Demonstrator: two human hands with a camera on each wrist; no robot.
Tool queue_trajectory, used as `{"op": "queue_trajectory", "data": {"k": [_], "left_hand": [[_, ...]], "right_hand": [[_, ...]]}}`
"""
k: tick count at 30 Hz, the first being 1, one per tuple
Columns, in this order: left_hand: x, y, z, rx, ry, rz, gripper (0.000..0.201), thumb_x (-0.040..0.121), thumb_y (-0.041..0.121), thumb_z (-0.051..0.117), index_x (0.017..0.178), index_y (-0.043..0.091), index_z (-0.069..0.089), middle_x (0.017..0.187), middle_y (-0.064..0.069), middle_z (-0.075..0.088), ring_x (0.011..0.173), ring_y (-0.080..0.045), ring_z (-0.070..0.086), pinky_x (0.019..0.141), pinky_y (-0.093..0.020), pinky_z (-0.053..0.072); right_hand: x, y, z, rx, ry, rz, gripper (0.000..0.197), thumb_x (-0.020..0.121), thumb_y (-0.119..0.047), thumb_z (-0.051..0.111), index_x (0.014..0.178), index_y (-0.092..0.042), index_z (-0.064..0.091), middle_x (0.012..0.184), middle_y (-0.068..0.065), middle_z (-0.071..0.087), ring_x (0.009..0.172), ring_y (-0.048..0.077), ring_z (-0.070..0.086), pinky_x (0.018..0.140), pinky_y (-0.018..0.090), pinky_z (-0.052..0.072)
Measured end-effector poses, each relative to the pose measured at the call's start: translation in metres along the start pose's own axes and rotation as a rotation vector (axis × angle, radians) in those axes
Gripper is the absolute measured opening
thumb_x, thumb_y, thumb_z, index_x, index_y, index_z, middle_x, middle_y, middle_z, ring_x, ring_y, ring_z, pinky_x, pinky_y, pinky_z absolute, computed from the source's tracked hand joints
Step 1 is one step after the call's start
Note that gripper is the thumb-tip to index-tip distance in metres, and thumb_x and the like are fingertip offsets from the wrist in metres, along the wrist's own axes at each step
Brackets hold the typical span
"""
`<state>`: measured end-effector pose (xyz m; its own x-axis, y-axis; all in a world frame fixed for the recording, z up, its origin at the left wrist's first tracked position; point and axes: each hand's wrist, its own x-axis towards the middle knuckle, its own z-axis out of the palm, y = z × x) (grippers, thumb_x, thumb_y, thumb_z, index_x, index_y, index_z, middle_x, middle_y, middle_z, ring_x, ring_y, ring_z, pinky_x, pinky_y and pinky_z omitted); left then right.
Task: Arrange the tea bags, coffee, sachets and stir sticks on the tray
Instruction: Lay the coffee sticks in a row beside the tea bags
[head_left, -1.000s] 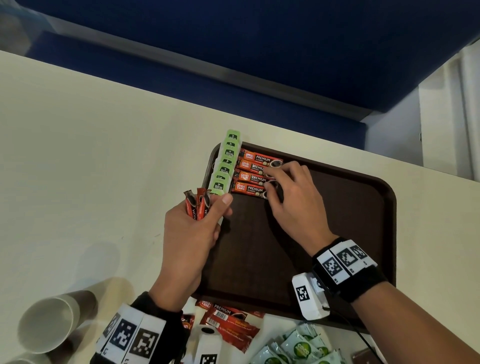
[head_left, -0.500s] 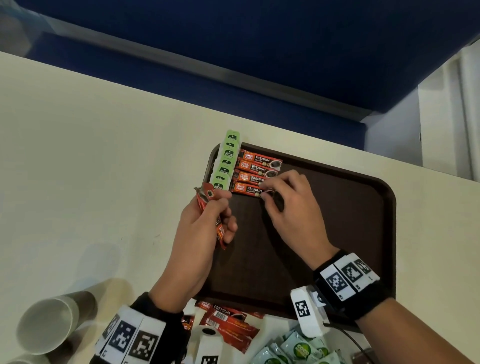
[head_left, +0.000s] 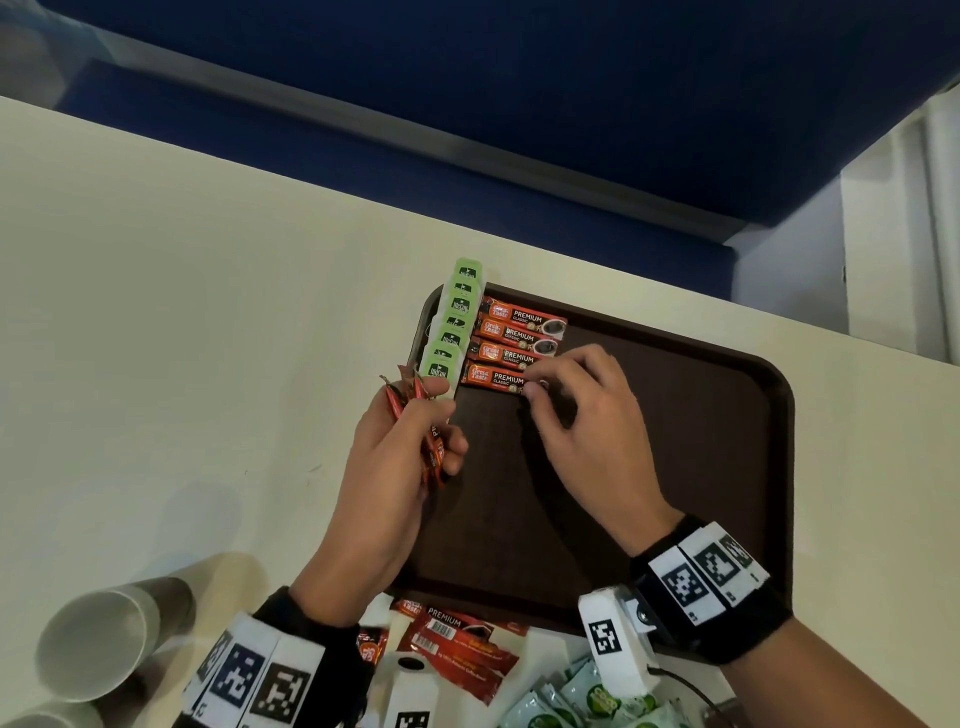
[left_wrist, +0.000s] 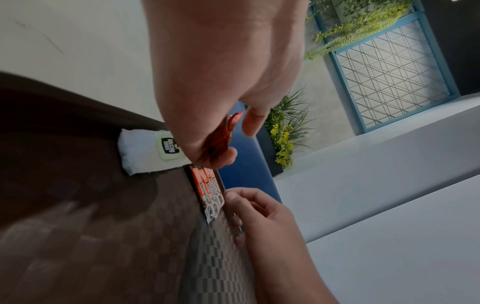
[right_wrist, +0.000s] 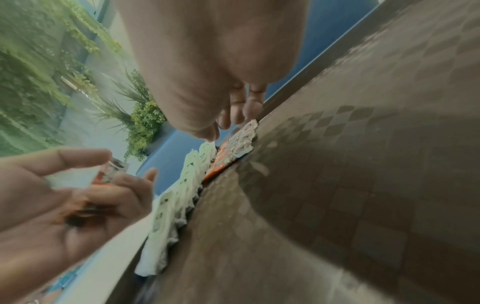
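Observation:
A dark brown tray (head_left: 675, 467) lies on the cream table. Along its left rim runs a column of tea bags (head_left: 451, 327) with green tags, seen also in the left wrist view as tea bags (left_wrist: 145, 150). Beside them lie several orange coffee sachets (head_left: 511, 343) in a neat stack of rows. My right hand (head_left: 532, 382) pinches the right end of the nearest sachet (head_left: 493, 376) between thumb and forefinger. My left hand (head_left: 436, 415) hovers over the tray's left rim and grips a bunch of red coffee sachets (head_left: 410, 410), also visible as a red bunch (left_wrist: 221, 137).
Two paper cups (head_left: 98, 639) lie on their sides at the near left. Loose coffee sachets (head_left: 457, 649) and green-and-white sachets (head_left: 587, 696) sit by the tray's near edge. The tray's middle and right (head_left: 701, 415) show bare brown surface.
My right hand has drawn back toward me, from over the sachet ends to the nearest sachet's end. The bunch in my left hand has slipped lower between its fingers.

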<state>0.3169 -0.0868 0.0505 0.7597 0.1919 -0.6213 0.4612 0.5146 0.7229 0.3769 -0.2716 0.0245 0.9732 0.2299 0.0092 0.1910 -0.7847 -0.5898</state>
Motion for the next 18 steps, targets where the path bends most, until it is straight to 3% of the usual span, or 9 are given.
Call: {"op": "queue_trajectory", "data": {"k": [4, 7, 9, 15, 18], "left_hand": [[-0.004, 0.003, 0.003, -0.014, -0.054, -0.005, 0.03, 0.106, -0.001, 0.053, 0.133, 0.008, 0.064, 0.082, -0.003, 0.076, 0.084, -0.024, 0.076, 0.085, -0.036, 0.062], [-0.009, 0.004, 0.006, 0.115, -0.071, 0.079, 0.029, 0.102, 0.018, 0.068, 0.13, 0.015, 0.071, 0.111, -0.004, 0.083, 0.111, -0.025, 0.079, 0.102, -0.044, 0.06], [-0.011, 0.004, 0.006, 0.187, -0.056, 0.124, 0.038, 0.091, 0.031, 0.075, 0.127, 0.017, 0.075, 0.116, -0.002, 0.083, 0.113, -0.022, 0.079, 0.108, -0.05, 0.057], [-0.01, 0.003, 0.004, 0.25, -0.009, 0.125, 0.03, 0.093, 0.024, 0.08, 0.122, 0.016, 0.078, 0.112, -0.002, 0.084, 0.109, -0.023, 0.08, 0.105, -0.053, 0.059], [-0.01, 0.007, 0.002, 0.341, -0.067, 0.124, 0.028, 0.095, 0.027, 0.079, 0.121, 0.019, 0.079, 0.11, -0.001, 0.084, 0.104, -0.02, 0.081, 0.097, -0.045, 0.063]], "right_hand": [[-0.013, -0.021, -0.014, 0.378, -0.103, 0.131, 0.01, 0.101, -0.022, 0.073, 0.11, -0.025, 0.074, 0.106, -0.012, 0.066, 0.1, 0.007, 0.065, 0.082, 0.012, 0.047], [-0.024, -0.04, -0.022, 0.684, -0.268, 0.26, 0.015, 0.1, -0.025, 0.074, 0.114, -0.024, 0.074, 0.102, -0.008, 0.074, 0.099, 0.012, 0.071, 0.081, 0.019, 0.055], [-0.029, -0.047, -0.024, 0.751, -0.28, 0.308, 0.019, 0.097, -0.027, 0.077, 0.115, -0.024, 0.074, 0.102, -0.006, 0.075, 0.096, 0.015, 0.073, 0.077, 0.022, 0.058], [-0.035, -0.046, -0.023, 0.772, -0.222, 0.331, 0.027, 0.09, -0.021, 0.084, 0.115, -0.026, 0.074, 0.107, -0.003, 0.076, 0.095, 0.02, 0.076, 0.081, 0.032, 0.064], [-0.034, -0.045, -0.028, 0.75, -0.177, 0.319, 0.028, 0.092, -0.023, 0.082, 0.119, -0.027, 0.075, 0.111, -0.004, 0.077, 0.1, 0.014, 0.074, 0.085, 0.025, 0.061]]}}
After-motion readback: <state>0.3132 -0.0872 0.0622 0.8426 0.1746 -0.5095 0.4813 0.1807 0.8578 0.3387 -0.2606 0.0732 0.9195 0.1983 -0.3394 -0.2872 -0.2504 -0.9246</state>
